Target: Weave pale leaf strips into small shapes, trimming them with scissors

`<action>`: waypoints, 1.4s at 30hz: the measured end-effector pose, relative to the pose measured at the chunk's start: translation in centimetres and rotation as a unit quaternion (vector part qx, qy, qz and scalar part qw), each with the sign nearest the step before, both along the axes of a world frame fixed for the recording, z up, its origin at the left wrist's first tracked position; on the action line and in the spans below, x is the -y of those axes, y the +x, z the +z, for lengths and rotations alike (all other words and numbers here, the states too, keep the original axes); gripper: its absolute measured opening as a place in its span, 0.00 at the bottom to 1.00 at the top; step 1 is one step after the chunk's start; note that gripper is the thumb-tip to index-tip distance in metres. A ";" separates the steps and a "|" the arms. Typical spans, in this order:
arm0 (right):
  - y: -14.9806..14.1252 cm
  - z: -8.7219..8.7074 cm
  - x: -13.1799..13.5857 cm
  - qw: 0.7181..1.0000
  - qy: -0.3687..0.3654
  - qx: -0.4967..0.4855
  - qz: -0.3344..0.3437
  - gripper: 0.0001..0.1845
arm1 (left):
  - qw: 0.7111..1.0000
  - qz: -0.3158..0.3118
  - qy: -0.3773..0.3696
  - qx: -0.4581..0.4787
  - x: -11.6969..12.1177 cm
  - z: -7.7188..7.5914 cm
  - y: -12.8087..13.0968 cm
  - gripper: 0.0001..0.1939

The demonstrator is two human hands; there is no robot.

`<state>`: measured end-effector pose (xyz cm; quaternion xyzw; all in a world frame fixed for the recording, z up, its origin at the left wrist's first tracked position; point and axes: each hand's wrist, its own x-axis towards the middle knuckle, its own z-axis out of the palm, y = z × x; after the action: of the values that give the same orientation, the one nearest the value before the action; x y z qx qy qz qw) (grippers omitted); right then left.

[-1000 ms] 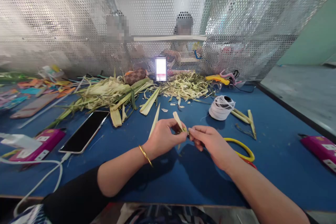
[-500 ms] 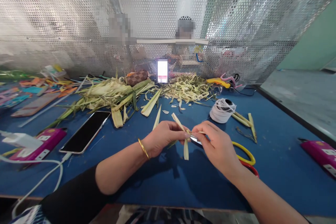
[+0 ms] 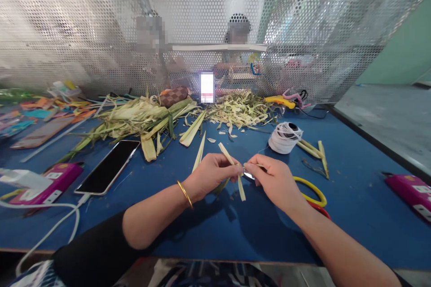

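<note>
My left hand pinches a pale folded leaf strip above the blue table; one end sticks up and back, the other hangs down. A gold bangle circles that wrist. My right hand is closed right beside it, fingertips meeting the strip and gripping a small shiny metal piece. A thin white thread runs from my fingers toward the thread spool. Yellow-and-red scissors lie just right of my right hand.
A heap of green and pale leaves and shredded trimmings lies at the back. A black phone, pink boxes and a white cable sit at the sides. Two people sit behind the perforated metal screen.
The strip's lower end has come out and now hangs below my fingers. My right hand has shifted up and closer, now gripping a shiny metal piece at the strip.
</note>
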<state>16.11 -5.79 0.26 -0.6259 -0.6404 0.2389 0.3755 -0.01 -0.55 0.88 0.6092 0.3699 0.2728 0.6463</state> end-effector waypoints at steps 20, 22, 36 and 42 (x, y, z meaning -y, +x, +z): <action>4.0 -0.4 -2.1 0.990 0.045 0.131 -0.001 0.13 | 0.995 0.095 -0.044 0.007 -0.2 -0.6 0.2 0.06; 5.6 -0.6 -3.4 0.908 0.116 0.403 -0.008 0.13 | 0.989 0.118 -0.085 0.023 -0.6 -0.6 0.2 0.06; 5.9 -2.2 -4.7 0.826 0.195 0.527 0.054 0.11 | 0.968 0.087 -0.218 0.085 -2.3 -0.1 0.6 0.05; 3.1 -1.5 -1.6 0.808 0.329 0.441 0.210 0.14 | 0.929 0.032 -0.354 0.106 -2.9 -0.9 1.3 0.05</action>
<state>19.23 -4.17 -1.23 -0.3528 -0.8933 -0.2150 0.1766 1.32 2.40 0.02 0.2961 0.3910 0.2075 0.8464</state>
